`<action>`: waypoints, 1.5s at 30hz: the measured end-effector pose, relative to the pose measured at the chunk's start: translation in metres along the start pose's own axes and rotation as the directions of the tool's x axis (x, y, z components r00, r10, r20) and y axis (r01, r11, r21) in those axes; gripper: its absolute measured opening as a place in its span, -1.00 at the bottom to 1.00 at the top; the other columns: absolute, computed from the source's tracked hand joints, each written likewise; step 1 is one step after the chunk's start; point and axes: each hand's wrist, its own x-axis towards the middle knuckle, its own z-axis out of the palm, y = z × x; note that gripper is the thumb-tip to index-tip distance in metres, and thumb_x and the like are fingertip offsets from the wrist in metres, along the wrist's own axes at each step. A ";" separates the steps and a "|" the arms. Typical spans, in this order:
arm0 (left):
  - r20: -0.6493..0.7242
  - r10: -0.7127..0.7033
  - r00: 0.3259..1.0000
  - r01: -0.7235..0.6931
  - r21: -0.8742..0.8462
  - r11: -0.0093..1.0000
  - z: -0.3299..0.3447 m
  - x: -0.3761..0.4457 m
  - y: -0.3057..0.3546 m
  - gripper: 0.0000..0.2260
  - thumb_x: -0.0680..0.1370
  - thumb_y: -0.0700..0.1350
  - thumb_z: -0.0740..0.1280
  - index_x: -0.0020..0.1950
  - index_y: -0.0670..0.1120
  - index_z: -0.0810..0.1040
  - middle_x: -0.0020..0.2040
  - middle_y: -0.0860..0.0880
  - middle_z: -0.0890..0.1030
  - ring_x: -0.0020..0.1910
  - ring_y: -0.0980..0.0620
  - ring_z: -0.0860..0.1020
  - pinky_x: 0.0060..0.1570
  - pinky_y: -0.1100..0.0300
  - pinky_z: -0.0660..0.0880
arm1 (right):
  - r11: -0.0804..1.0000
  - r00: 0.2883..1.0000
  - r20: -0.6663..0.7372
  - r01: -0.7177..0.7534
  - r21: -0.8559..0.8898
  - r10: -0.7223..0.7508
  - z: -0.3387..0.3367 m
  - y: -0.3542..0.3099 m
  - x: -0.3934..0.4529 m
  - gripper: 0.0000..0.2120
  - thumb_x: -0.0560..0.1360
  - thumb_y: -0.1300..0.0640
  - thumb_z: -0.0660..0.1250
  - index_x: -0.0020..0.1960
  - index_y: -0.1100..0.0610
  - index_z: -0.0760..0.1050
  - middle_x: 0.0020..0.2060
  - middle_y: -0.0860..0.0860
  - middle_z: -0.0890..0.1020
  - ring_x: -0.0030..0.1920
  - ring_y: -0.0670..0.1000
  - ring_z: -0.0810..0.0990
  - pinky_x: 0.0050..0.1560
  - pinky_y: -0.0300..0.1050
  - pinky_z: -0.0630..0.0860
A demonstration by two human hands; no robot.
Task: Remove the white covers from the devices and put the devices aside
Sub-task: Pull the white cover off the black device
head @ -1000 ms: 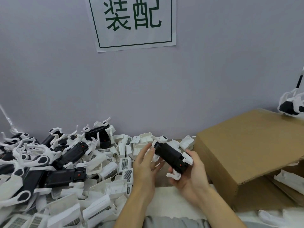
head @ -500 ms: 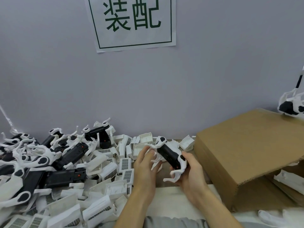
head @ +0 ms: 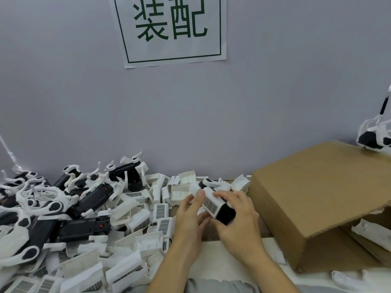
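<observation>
A plain pale grey wall [head: 275, 92] filled the back of the view under even, soft light. A white paper sign [head: 172, 30] with a green border and two large green characters was stuck to it, its top cut off by the frame.

Place: assembly workshop station.
Sign [head: 171, 28], top centre: printed Chinese characters on the wall.
Worktop, lower left: heaped identical devices [head: 84, 199] and white covers [head: 135, 220].
Right: cardboard carton [head: 317, 187].

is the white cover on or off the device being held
On: the cover with its grille label wraps the black device gripped in the right hand.
</observation>
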 end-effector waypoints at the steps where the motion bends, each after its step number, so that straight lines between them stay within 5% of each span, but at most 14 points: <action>1: 0.010 -0.008 1.000 0.008 -0.012 1.000 0.001 -0.001 0.000 -0.47 0.37 0.06 0.51 0.25 -0.16 0.54 0.04 -0.17 0.71 -0.10 -0.13 0.70 -0.23 0.10 0.61 | 0.998 0.998 0.048 0.053 -0.034 -0.052 0.001 -0.001 0.000 -0.52 0.31 0.18 0.52 0.13 -0.23 0.57 0.02 -0.24 0.47 0.13 -0.17 0.45 0.25 0.12 0.43; 6: -0.050 -0.060 0.997 0.056 -0.084 0.995 -0.003 0.001 0.002 -0.46 0.47 -0.01 0.48 0.34 -0.27 0.48 0.22 -0.34 0.61 0.18 -0.31 0.63 0.24 -0.24 0.54 | 0.968 0.957 0.152 0.239 0.074 -0.248 0.006 -0.011 -0.001 -0.69 0.40 0.18 0.45 0.12 -0.03 0.67 0.03 -0.21 0.59 0.07 -0.20 0.58 0.12 -0.24 0.52; 9: -0.071 -0.030 0.997 0.023 -0.097 0.995 -0.004 0.002 0.003 -0.46 0.42 0.01 0.50 0.26 -0.29 0.49 0.21 -0.39 0.58 0.23 -0.39 0.58 0.30 -0.35 0.45 | 0.965 0.956 0.134 0.258 0.035 -0.260 0.005 -0.008 0.000 -0.67 0.42 0.16 0.43 0.16 -0.04 0.64 0.04 -0.22 0.60 0.09 -0.20 0.56 0.14 -0.20 0.52; 13: -0.083 -0.024 0.996 0.013 -0.125 0.992 -0.002 0.000 0.006 -0.46 0.36 0.05 0.50 0.23 -0.21 0.55 0.08 -0.28 0.62 0.02 -0.25 0.64 0.04 -0.10 0.60 | 0.985 0.985 0.010 0.170 0.013 -0.170 0.008 -0.003 0.001 -0.68 0.47 0.14 0.41 0.21 -0.05 0.59 0.06 -0.25 0.58 0.15 -0.15 0.53 0.18 0.03 0.50; 18: 0.022 -0.001 1.000 0.004 -0.151 0.989 -0.003 0.000 0.004 -0.68 0.58 -0.16 0.36 0.29 -0.27 0.53 0.21 -0.33 0.63 0.05 -0.25 0.66 -0.02 -0.03 0.66 | 0.998 0.983 -0.175 0.056 0.036 -0.049 0.006 0.003 0.005 -0.83 0.56 0.20 0.38 0.11 0.01 0.61 -0.01 -0.15 0.61 0.07 -0.09 0.56 0.12 -0.03 0.52; 20: 0.002 -0.018 1.000 0.018 -0.131 0.991 -0.004 0.001 0.003 -0.76 0.60 -0.24 0.33 0.26 -0.26 0.53 0.20 -0.34 0.63 0.02 -0.25 0.67 -0.01 -0.08 0.65 | 0.999 0.990 -0.135 0.035 0.008 -0.034 0.005 0.001 0.004 -0.82 0.55 0.05 0.37 0.14 0.00 0.60 0.02 -0.17 0.59 0.09 -0.10 0.53 0.15 -0.04 0.50; 23: -0.089 -0.023 0.996 0.014 -0.102 0.995 -0.005 0.003 0.003 -0.77 0.58 -0.23 0.40 0.21 -0.25 0.54 0.14 -0.33 0.65 -0.04 -0.26 0.66 0.02 -0.19 0.62 | 0.985 0.995 0.100 0.044 -0.169 -0.027 0.005 0.000 0.000 -0.47 0.42 -0.21 0.31 0.37 -0.13 0.40 0.19 -0.24 0.41 0.21 -0.11 0.43 0.24 -0.07 0.40; 26: -0.155 0.026 0.988 -0.038 -0.081 0.996 -0.004 0.002 0.004 -0.72 0.48 -0.17 0.50 0.08 -0.23 0.51 -0.02 -0.22 0.66 -0.27 -0.15 0.68 -0.32 0.05 0.63 | 0.977 0.984 0.177 0.030 -0.209 0.007 0.006 0.007 -0.001 -0.35 0.43 -0.15 0.41 0.44 -0.16 0.24 0.28 -0.21 0.31 0.24 -0.05 0.45 0.22 -0.06 0.46; 30: -0.162 0.129 0.978 -0.098 0.182 0.978 -0.005 -0.001 0.003 -0.67 0.40 -0.02 0.56 0.03 -0.17 0.59 -0.14 -0.04 0.71 -0.34 0.00 0.67 -0.44 0.20 0.53 | 0.988 0.993 0.034 -0.110 -0.105 0.114 0.002 0.007 0.001 -0.51 0.45 -0.23 0.40 0.30 -0.23 0.31 0.13 -0.24 0.50 0.05 -0.10 0.54 0.03 -0.12 0.50; 34: -0.084 0.277 0.957 -0.207 0.469 0.859 -0.008 0.000 0.000 -0.79 0.40 0.11 0.56 -0.02 0.10 0.70 0.01 0.02 0.69 -0.03 0.06 0.65 -0.09 0.19 0.56 | 0.907 0.918 -0.070 -0.370 0.199 0.390 -0.007 0.005 0.006 -0.72 0.47 -0.20 0.40 0.01 -0.14 0.36 -0.11 -0.09 0.61 -0.31 -0.03 0.67 -0.21 0.00 0.62; 39: 0.034 0.188 0.982 -0.183 0.452 0.873 -0.005 -0.004 0.000 -0.46 0.28 0.16 0.56 0.24 0.27 0.56 0.16 0.11 0.65 0.14 0.17 0.61 0.15 0.17 0.55 | 0.552 0.748 0.209 -0.620 0.558 0.630 -0.015 0.001 0.013 -0.73 0.55 -0.04 0.40 0.03 0.18 0.55 -0.10 0.27 0.62 -0.33 0.18 0.65 -0.44 0.02 0.61; 42: 0.031 0.163 0.986 -0.162 0.386 0.908 -0.004 -0.001 -0.003 -0.58 0.30 0.04 0.56 0.14 0.22 0.62 0.08 0.09 0.71 0.04 0.11 0.68 0.13 -0.01 0.61 | 0.502 0.689 0.356 -0.713 0.489 0.632 -0.020 -0.001 0.012 -0.69 0.54 -0.08 0.40 0.04 0.17 0.61 -0.18 0.20 0.69 -0.34 0.17 0.65 -0.37 0.01 0.59; 45: -0.013 0.168 0.986 -0.151 0.372 0.916 -0.007 0.003 -0.002 -0.66 0.27 -0.05 0.54 0.04 0.00 0.70 -0.03 -0.03 0.74 0.03 -0.10 0.70 0.16 -0.18 0.59 | 0.667 0.719 0.381 -0.689 0.284 0.581 -0.026 -0.002 0.012 -0.62 0.56 -0.14 0.35 -0.07 0.20 0.62 -0.25 0.13 0.68 -0.30 0.09 0.63 -0.29 -0.01 0.58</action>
